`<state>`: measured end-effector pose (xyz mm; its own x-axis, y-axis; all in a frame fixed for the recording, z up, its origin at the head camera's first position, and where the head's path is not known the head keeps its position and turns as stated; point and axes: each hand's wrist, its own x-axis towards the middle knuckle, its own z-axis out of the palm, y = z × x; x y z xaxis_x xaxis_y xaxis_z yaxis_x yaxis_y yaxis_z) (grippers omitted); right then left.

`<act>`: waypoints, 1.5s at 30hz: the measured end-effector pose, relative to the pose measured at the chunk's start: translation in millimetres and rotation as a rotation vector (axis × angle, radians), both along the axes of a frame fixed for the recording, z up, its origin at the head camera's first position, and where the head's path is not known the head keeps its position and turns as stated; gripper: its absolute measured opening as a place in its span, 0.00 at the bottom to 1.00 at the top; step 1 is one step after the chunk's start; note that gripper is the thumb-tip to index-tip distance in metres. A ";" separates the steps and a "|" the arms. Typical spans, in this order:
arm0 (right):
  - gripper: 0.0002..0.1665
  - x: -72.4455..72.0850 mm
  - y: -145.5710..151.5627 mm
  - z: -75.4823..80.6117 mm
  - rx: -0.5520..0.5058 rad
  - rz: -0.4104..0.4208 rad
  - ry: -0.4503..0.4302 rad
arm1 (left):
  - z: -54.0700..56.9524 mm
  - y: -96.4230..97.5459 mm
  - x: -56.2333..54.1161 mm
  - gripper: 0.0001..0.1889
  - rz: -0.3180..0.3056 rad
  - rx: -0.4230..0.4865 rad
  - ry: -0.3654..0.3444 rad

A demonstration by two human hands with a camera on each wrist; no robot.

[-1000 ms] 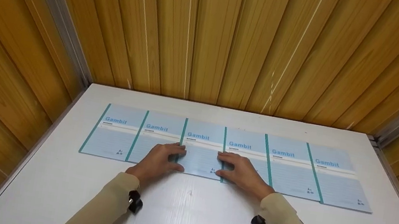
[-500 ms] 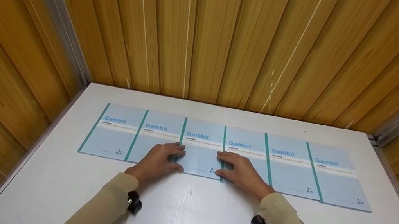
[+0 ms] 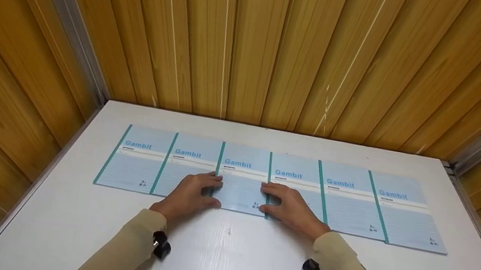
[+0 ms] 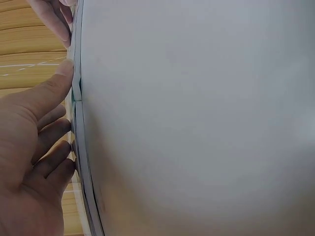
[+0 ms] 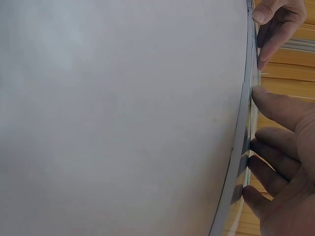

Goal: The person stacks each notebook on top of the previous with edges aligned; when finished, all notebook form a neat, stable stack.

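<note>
Several light-blue notebooks with green spines and the word "Gambit" lie flat in a row across the white table. Fingertips of the left hand (image 3: pixel 190 192) (image 4: pixel 34 132) touch the left side of the middle notebook (image 3: pixel 241 192), and the palm is over the notebook (image 3: pixel 193 144) to its left. On the other side, the right hand (image 3: pixel 294 207) (image 5: pixel 283 152) rests its fingertips at the seam between the middle notebook and the notebook (image 3: pixel 295 164) to its right. Fingers of both hands are gently bent, thumbs near the front edges. Neither hand grips anything.
At the left end lies another notebook (image 3: pixel 130 173); two more, a notebook (image 3: pixel 344 207) and the end notebook (image 3: pixel 408 222), lie on the right. The white table (image 3: pixel 222 256) extends in front. Wood-look panels (image 3: pixel 256 47) stand behind the table and at both sides.
</note>
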<state>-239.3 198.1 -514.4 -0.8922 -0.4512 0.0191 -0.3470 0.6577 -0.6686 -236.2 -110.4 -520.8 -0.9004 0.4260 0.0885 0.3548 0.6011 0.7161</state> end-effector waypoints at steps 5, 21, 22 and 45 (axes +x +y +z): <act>0.35 3.1 -1.0 1.2 -0.010 -0.017 -0.047 | 0.1 -1.2 2.4 0.30 0.003 -0.018 -0.003; 0.35 15.9 2.0 -0.7 0.008 0.018 -0.030 | -1.3 -0.9 14.8 0.30 -0.010 -0.005 -0.025; 0.34 16.5 2.2 -1.2 0.009 0.022 -0.020 | -1.2 -1.1 15.6 0.30 -0.012 0.002 -0.026; 0.33 38.4 -0.3 0.9 0.009 0.027 -0.001 | -0.4 -3.7 36.9 0.30 -0.031 -0.026 0.013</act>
<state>-201.0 197.8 -513.5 -0.8798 -0.4752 0.0142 -0.3641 0.6541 -0.6630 -199.3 -114.1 -521.1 -0.8854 0.4563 0.0889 0.3830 0.6076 0.6958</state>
